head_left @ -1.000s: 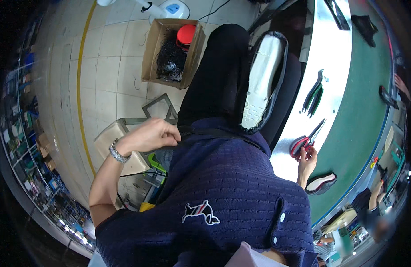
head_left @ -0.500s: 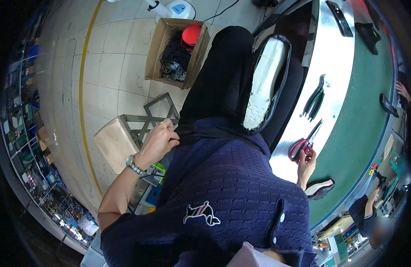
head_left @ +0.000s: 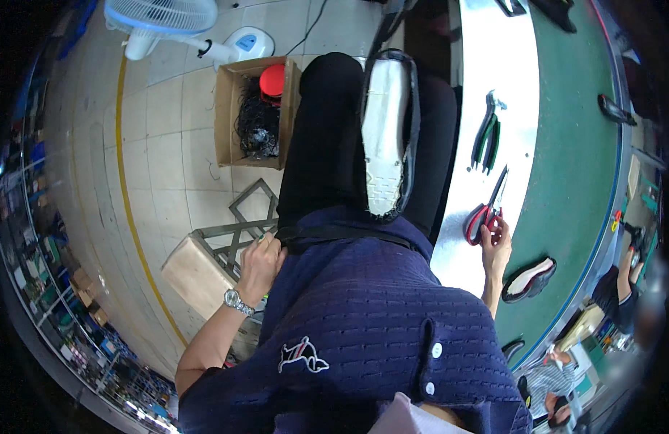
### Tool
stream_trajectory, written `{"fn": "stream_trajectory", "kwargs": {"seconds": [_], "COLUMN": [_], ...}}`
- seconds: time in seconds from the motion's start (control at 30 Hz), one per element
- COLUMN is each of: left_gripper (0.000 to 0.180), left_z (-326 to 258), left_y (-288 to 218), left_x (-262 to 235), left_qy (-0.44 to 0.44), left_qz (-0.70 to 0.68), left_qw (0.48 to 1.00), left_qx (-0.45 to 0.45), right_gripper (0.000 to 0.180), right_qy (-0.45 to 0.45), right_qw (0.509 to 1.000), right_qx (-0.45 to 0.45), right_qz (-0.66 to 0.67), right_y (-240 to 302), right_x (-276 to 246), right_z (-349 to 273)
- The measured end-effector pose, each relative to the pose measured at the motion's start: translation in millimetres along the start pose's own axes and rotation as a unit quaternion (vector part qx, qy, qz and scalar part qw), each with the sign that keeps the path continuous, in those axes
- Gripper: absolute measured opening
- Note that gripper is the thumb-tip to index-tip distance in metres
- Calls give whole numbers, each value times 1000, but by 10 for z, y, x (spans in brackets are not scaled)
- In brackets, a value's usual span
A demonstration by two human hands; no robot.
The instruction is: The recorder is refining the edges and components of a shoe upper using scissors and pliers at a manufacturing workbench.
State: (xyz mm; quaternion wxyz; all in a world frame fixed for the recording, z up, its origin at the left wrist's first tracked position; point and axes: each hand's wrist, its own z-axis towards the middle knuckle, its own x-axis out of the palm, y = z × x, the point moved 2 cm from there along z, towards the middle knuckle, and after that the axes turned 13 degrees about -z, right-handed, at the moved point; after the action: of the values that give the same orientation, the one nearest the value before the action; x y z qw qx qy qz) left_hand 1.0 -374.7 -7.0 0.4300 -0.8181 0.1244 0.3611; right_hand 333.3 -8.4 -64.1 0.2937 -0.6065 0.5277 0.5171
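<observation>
A shoe [head_left: 386, 137] lies on the lap [head_left: 316, 145], white side up.
The right hand [head_left: 496, 249] touches red scissors [head_left: 489, 212] on the shiny counter [head_left: 499, 65]; the left hand [head_left: 259, 267] is by the waist [head_left: 334, 233]. Fingers [head_left: 503, 228] curl; I can't tell if either grips.

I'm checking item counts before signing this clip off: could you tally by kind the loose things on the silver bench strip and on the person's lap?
Red-handled scissors, at the right hand: 1
Green-and-black-handled pliers: 1
Black flat object, cut off by the frame, kind unclear: 1
Black shoe, white face up: 1
Total: 4
</observation>
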Motion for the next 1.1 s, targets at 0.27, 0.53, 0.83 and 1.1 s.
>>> {"fn": "stream_trajectory", "kwargs": {"seconds": [0.27, 0.53, 0.83, 1.1], "left_gripper": [9, 94, 82, 63], "left_z": [389, 1985, 2784, 3723], "left_y": [-372, -1163, -1775, -2157], "left_x": [-627, -787, -190, -309], "left_qy": [214, 151, 88, 173], "left_qz": [58, 140, 45, -103], "left_qw": [973, 888, 874, 932], "left_qx": [70, 410, 475, 301], "right_gripper": [43, 53, 60, 36], "right_qy": [-42, -187, -202, 142], "right_qw": [992, 980, 975, 926], "right_qx": [42, -66, -87, 112], "right_qz": [-114, 19, -36, 331], "right_y": [331, 1133, 1252, 745], "right_x": [-276, -45, 220, -183], "right_z": [35, 948, 1464, 1173]}}
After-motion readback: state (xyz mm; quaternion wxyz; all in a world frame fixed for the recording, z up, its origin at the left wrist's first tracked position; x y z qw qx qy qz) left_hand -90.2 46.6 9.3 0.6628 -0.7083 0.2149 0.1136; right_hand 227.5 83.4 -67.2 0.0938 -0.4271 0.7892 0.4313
